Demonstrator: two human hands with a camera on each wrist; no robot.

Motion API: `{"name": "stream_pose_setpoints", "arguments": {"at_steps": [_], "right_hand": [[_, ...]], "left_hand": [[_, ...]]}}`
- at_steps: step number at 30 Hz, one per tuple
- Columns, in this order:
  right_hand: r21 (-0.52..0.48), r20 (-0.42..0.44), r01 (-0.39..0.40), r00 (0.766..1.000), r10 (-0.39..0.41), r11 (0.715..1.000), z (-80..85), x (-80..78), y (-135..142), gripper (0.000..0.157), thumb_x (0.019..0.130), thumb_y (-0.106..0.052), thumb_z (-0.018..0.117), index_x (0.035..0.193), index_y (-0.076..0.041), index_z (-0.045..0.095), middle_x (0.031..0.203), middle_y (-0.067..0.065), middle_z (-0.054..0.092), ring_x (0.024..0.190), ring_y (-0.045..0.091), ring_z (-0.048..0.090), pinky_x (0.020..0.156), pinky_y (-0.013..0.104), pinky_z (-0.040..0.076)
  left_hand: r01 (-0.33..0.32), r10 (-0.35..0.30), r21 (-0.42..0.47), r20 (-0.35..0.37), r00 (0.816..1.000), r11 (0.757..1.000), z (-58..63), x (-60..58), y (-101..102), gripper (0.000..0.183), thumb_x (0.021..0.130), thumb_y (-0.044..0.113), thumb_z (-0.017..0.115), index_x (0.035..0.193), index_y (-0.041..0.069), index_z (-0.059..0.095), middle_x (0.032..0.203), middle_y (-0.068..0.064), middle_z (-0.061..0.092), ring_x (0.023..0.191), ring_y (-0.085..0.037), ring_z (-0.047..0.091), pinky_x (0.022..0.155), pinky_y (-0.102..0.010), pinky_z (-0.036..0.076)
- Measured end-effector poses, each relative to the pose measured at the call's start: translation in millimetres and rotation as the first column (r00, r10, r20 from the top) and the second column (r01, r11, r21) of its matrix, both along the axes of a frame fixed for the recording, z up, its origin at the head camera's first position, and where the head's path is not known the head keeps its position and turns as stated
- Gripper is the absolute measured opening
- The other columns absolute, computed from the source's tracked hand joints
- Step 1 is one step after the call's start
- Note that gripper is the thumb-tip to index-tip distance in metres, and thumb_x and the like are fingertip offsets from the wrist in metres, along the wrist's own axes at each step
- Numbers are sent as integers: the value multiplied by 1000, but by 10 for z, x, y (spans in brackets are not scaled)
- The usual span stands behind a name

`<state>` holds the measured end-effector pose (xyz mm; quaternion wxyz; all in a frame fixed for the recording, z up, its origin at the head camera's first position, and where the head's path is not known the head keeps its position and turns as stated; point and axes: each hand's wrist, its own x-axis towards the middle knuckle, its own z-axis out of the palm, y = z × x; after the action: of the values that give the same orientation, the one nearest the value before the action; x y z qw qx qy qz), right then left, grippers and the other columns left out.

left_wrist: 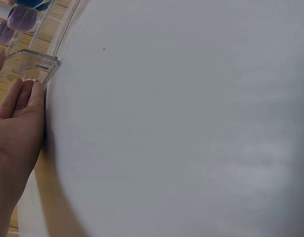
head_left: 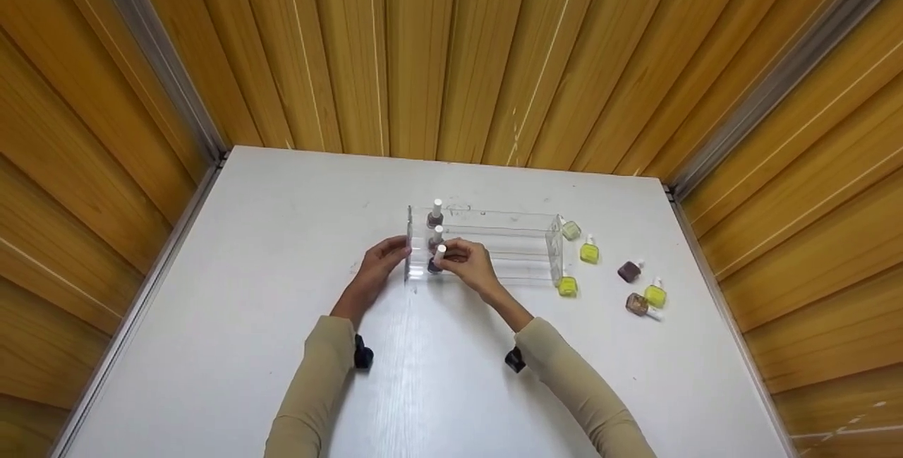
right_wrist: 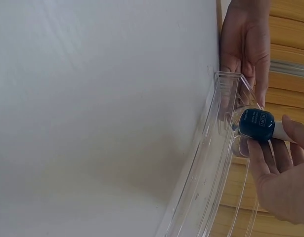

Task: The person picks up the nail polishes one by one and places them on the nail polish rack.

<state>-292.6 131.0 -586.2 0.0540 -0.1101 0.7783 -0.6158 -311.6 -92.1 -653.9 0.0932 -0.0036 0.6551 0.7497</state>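
A clear stepped acrylic rack (head_left: 554, 250) lies across the table. My left hand (head_left: 379, 260) rests against its left end panel, fingers fairly straight and touching the plastic. With thumb and fingers, my right hand (head_left: 471, 265) pinches the white cap of a dark teal nail polish bottle (right_wrist: 257, 124). That bottle is at the front step, near the rack's left end. Behind it, in line, stand a nail polish bottle (head_left: 435, 220) on the back step and another bottle (head_left: 435, 240) on the middle one, both white-capped. Purple polish (left_wrist: 23, 19) shows in the left wrist view.
Right of the rack lie loose bottles: a pale one (head_left: 571, 231), yellow ones (head_left: 589, 253), a dark plum bottle (head_left: 630, 272) and a brown glittery bottle (head_left: 637, 304). One yellow bottle (head_left: 567, 286) lies by the rack's front right corner. Wood-patterned walls (head_left: 416, 56) border the white table (head_left: 211, 345).
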Motion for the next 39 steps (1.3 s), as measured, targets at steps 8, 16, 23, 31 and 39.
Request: {"name": "stream_pose_setpoints", "arguments": {"at_steps": [8, 16, 23, 31, 39], "right_hand": [[10, -16, 20, 1000, -20, 1000, -119, 5, -68, 28, 84, 4, 79, 110, 10, 70, 109, 25, 74, 101, 30, 75, 87, 26, 62], [20, -46, -28, 999, 29, 999, -155, -19, -99, 29, 84, 5, 79, 111, 10, 70, 111, 27, 73, 106, 37, 73, 92, 28, 62], [57, -66, -92, 993, 96, 994, -152, 5, -49, 40, 86, 6, 76, 125, 8, 66, 121, 27, 71, 114, 39, 70, 101, 40, 59], [55, -79, -104, 991, 108, 993, -112, 52, 129, 37, 87, 6, 75, 123, 9, 67, 124, 29, 69, 117, 44, 68, 104, 49, 56], [40, -32, -61, 998, 62, 997, 130, 109, 588, 28, 98, -1, 65, 119, 17, 65, 115, 35, 69, 107, 48, 70, 92, 50, 61]], "left_hand": [[3, -3, -7, 17, 1000, 1000, -4, -27, 9, 46, 99, 25, 70, 139, 6, 60, 144, -17, 60, 140, -27, 51, 127, -45, 31], [2, -2, -5, -11, 1000, 1000, 2, -32, -12, 48, 98, 26, 71, 139, 5, 60, 143, -18, 61, 136, -26, 54, 125, -46, 33], [-3, 3, -4, -4, 1000, 1000, -5, -20, 6, 48, 98, 26, 71, 139, 5, 60, 144, -16, 61, 140, -27, 51, 126, -45, 32], [-12, 11, 14, 18, 1000, 1000, -14, -29, 20, 48, 97, 23, 72, 139, 3, 59, 145, -18, 59, 141, -28, 50, 126, -45, 32], [-26, 25, 12, 47, 999, 1000, 13, -15, 16, 50, 98, 22, 70, 142, 3, 56, 147, -18, 56, 143, -30, 48, 127, -45, 30]]}}
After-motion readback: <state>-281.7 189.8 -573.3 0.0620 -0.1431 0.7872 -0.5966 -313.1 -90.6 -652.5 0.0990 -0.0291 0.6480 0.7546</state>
